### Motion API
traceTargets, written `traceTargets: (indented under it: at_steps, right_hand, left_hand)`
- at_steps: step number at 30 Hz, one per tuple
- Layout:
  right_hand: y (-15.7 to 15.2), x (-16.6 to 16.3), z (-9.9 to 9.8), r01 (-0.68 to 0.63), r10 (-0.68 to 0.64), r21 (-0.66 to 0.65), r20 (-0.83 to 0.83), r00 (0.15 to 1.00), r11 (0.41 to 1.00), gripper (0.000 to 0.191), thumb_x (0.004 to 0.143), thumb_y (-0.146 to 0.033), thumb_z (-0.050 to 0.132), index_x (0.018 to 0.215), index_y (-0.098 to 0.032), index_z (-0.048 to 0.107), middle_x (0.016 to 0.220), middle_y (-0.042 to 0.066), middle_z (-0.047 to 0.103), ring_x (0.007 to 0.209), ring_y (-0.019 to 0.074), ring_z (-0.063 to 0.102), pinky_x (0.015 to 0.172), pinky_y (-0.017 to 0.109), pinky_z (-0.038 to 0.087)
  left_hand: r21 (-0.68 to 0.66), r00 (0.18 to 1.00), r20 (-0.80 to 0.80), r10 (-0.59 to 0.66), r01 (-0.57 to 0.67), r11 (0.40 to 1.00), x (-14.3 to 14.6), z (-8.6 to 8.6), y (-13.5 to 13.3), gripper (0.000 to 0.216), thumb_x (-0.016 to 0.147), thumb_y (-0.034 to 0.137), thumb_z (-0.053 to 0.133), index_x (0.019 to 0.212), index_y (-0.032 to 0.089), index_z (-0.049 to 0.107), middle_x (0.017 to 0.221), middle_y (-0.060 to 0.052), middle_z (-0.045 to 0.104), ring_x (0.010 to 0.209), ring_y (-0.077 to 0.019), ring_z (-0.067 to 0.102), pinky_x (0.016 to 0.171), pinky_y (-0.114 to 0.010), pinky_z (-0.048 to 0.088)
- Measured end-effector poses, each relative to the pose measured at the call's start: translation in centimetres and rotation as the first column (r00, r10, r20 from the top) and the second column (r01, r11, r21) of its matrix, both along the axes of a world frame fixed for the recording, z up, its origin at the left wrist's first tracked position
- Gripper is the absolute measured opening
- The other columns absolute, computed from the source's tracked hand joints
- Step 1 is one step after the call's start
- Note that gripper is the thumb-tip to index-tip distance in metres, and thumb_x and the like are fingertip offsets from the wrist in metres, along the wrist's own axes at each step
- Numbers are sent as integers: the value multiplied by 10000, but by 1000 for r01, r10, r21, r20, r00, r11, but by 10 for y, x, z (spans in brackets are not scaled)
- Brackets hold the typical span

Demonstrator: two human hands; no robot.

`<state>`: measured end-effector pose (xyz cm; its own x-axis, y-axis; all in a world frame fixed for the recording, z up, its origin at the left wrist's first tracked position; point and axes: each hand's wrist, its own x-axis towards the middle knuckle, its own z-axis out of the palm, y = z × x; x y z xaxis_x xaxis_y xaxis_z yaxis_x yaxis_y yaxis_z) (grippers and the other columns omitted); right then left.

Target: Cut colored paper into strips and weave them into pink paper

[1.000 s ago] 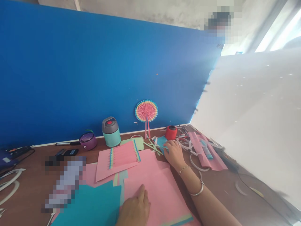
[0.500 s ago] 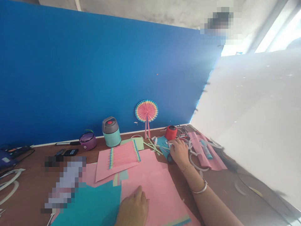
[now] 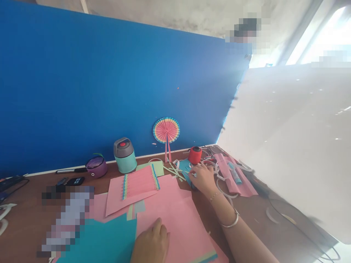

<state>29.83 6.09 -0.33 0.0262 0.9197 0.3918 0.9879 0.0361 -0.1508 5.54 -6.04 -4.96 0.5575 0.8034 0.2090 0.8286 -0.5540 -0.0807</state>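
Note:
My left hand (image 3: 150, 244) lies flat on a large pink paper sheet (image 3: 172, 215) near the table's front edge, fingers together. My right hand (image 3: 203, 179) reaches to the far middle of the table and rests on a small dark object beside a piece of blue paper (image 3: 185, 168), just in front of a red round tape holder (image 3: 195, 155). Its fingers are curled over that spot; what they grip is hidden. A pink sheet with pleated coloured edges (image 3: 137, 184) lies left of that hand. A teal sheet (image 3: 104, 241) overlaps the pink one at the front left.
A paper fan (image 3: 166, 130) leans on the blue partition (image 3: 109, 91). A mint flask (image 3: 124, 155), purple bowl (image 3: 96, 166), marker (image 3: 70, 170) and phones stand along the back. Pink strips and white tape rings (image 3: 227, 175) lie at right, below a white board (image 3: 287, 138).
My right hand shifted a little toward the red holder, then drew back over the blue paper and the dark object. The left hand stayed on the pink sheet. The view drifted slightly.

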Motion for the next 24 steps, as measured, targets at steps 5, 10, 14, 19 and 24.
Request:
traceTargets:
  at_steps: [5, 10, 14, 19, 24]
  right_hand:
    - [-5, -21, -6, 10, 2, -120, 98, 995, 993, 113, 746, -254, 579, 675, -182, 629, 881, 81, 638, 894, 236, 501, 752, 345, 263]
    - [-6, -37, -6, -136, 144, -148, 44, 989, 979, 121, 806, -196, 505, 769, -182, 620, 824, 64, 636, 868, 206, 522, 748, 305, 302]
    - [-7, -47, -9, -389, 394, -199, -14, 919, 900, 129, 805, -156, 490, 829, -177, 615, 807, 42, 635, 787, 161, 523, 666, 251, 315]
    - [-5, -45, -12, -194, 205, -175, 45, 978, 965, 160, 823, -146, 460, 768, -171, 608, 809, 60, 636, 808, 181, 526, 687, 270, 320]
    - [-1, -24, -3, -12, 20, -128, 60, 998, 992, 169, 810, -142, 461, 767, -163, 623, 833, 87, 645, 852, 205, 545, 689, 280, 330]
  left_hand:
    - [-29, 1000, 6, -16, 16, 999, -1, 1, 0, 253, 847, 122, 433, 918, 175, 670, 1064, -92, 687, 742, -177, 687, 576, -236, 551]
    - [5, 1000, 16, -10, 10, 1000, -3, -9, 2, 303, 858, 120, 384, 893, 172, 681, 1043, -102, 694, 677, -171, 685, 538, -232, 547]
    - [-3, 998, 50, -38, 39, 999, -5, -19, 4, 340, 874, 116, 347, 886, 172, 683, 996, -106, 706, 724, -165, 684, 562, -212, 543]
    - [50, 996, 73, -44, 41, 998, -6, -22, 5, 340, 888, 139, 336, 883, 169, 675, 992, -99, 702, 672, -153, 680, 525, -206, 531]
    - [62, 997, 42, -71, 69, 996, -5, -16, 4, 327, 888, 141, 340, 904, 167, 666, 1000, -97, 699, 699, -164, 683, 545, -223, 538]
